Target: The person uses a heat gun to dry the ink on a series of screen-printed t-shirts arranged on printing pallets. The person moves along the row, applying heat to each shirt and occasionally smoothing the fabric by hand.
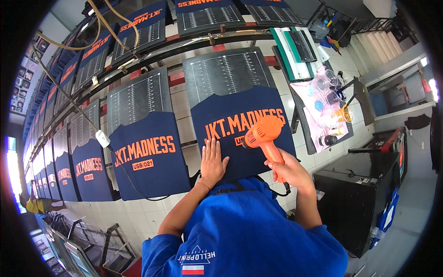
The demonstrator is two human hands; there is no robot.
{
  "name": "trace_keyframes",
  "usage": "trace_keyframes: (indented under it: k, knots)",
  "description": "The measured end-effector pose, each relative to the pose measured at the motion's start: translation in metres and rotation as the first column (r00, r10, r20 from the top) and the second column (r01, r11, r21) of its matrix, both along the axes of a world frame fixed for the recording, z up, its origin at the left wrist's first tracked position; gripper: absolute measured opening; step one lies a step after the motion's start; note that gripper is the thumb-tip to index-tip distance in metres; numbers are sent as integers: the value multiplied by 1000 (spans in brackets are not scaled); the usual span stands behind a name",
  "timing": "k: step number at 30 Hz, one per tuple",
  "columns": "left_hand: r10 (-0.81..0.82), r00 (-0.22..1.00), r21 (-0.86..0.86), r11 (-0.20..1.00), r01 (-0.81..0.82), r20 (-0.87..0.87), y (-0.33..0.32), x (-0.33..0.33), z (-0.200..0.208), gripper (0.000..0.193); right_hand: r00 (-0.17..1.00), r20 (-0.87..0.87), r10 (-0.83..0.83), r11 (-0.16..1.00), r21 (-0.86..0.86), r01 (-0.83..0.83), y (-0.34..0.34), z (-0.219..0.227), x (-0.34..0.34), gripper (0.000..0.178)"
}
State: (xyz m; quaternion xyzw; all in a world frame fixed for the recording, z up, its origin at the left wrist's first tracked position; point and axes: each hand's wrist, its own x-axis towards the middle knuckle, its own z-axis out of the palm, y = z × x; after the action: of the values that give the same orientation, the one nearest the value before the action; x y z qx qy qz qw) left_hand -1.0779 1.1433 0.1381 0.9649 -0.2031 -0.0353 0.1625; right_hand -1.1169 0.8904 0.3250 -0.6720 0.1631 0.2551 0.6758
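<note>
My right hand (290,171) is wrapped round the handle of an orange heat gun (267,136), its nozzle pointing left over the printed area of a navy T-shirt (240,161). That shirt, with orange lettering, is stretched over a black pallet (230,69) marked with white scale lines. My left hand (213,159) lies flat on the shirt's left part, fingers stretched out beside the print and holding nothing. The heat gun covers part of the lettering. A dark cord hangs from the bottom of its handle.
A similar shirt (150,159) lies on the neighbouring pallet, with several more along the row to the left. A side table (310,138) at right holds cups, bottles and squeegees (295,53). A black cabinet (355,194) stands lower right. A cord with a white socket (102,138) hangs at left.
</note>
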Motion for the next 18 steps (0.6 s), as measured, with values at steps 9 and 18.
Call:
trace_keyframes:
  k: [9, 18]
  knots:
    - [139, 990, -81, 987, -142, -39, 53, -26, 18, 70, 987, 12, 158, 987, -33, -158, 29, 4, -8, 50]
    - [860, 392, 188, 348, -919, 326, 278, -51, 53, 87, 999, 38, -25, 978, 209, 17, 101, -26, 24, 49]
